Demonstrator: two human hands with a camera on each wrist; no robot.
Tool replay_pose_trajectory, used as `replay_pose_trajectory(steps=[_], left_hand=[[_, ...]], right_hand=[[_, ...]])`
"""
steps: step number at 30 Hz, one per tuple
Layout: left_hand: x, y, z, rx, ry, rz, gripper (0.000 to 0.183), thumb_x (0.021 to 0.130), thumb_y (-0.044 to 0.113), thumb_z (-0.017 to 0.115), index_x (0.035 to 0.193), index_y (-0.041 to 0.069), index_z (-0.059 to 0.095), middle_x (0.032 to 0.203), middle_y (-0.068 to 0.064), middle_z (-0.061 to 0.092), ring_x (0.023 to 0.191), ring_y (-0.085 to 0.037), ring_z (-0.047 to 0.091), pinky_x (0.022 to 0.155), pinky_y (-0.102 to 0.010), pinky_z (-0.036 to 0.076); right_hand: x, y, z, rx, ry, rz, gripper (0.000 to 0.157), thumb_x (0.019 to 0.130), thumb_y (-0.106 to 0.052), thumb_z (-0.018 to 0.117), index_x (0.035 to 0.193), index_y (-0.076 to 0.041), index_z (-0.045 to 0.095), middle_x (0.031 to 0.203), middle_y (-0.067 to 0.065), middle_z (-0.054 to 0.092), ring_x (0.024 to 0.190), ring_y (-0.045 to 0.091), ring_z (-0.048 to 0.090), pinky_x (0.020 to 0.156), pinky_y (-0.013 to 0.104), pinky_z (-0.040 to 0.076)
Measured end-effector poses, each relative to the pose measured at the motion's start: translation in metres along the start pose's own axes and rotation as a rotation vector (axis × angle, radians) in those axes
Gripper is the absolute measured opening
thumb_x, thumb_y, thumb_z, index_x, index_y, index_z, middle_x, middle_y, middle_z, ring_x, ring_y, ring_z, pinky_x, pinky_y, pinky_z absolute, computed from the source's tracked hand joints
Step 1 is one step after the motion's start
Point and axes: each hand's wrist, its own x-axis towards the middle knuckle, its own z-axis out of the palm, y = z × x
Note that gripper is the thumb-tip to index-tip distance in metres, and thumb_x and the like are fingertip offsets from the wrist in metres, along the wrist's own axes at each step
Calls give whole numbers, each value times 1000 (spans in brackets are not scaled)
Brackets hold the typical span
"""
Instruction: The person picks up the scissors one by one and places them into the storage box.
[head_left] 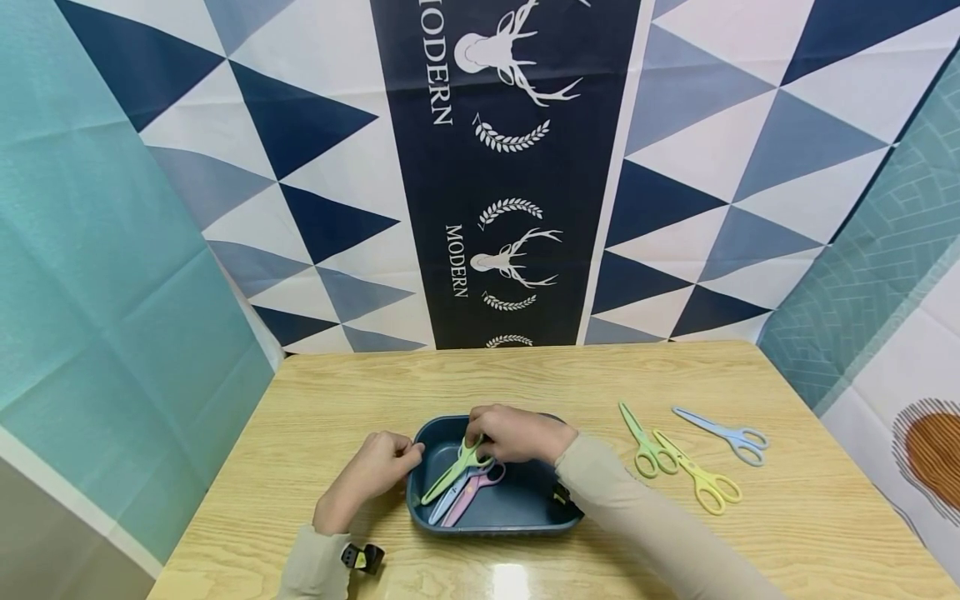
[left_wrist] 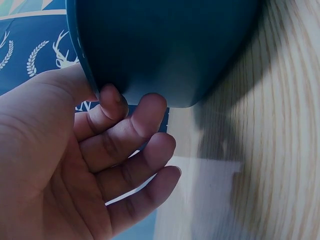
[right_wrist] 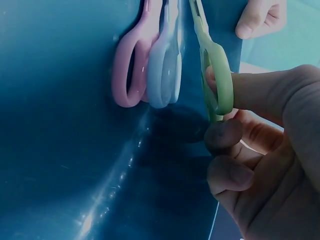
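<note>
Head: pink scissors (head_left: 467,502), blue scissors (head_left: 450,502) inside tray (head_left: 528,504)
Left hand (head_left: 378,462): grips tray rim
Right hand (head_left: 520,433): pinches green scissors' (head_left: 447,481) handle

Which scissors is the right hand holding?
The green pair inside the tub: the right hand grips its handle. The blue pair and pink pair there are unheld; the other green pair lies on the table.

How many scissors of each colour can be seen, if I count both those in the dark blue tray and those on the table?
Green: 2 (held green scissors, tabletop green scissors)
Blue: 2 (blue scissors in the tray, tabletop blue scissors)
Pink: 1 (pink scissors)
Yellow: 1 (yellow scissors)
Total: 6 scissors
</note>
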Motion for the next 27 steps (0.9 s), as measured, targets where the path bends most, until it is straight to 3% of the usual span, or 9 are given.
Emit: replay_pose_trajectory(steps=[11, 27], left_hand=[[-1, 2, 0, -13, -1, 11, 47, 103, 22, 61, 57, 15, 51, 51, 10, 48, 44, -3, 43, 48, -20, 34], [0, -1, 1, 1, 0, 13, 47, 102, 21, 60, 56, 17, 51, 50, 11, 47, 45, -3, 42, 48, -19, 34]], right_hand=[[-1, 1, 3, -50, -25, 18, 15, 93, -10, 75, 107, -10, 78, 108, 1, 70, 97, 9, 66, 84, 23, 55], [-1, -2, 6, -35, -65, 81, 15, 93, -13, 76, 108, -10, 79, 108, 1, 71, 95, 9, 66, 82, 22, 55]])
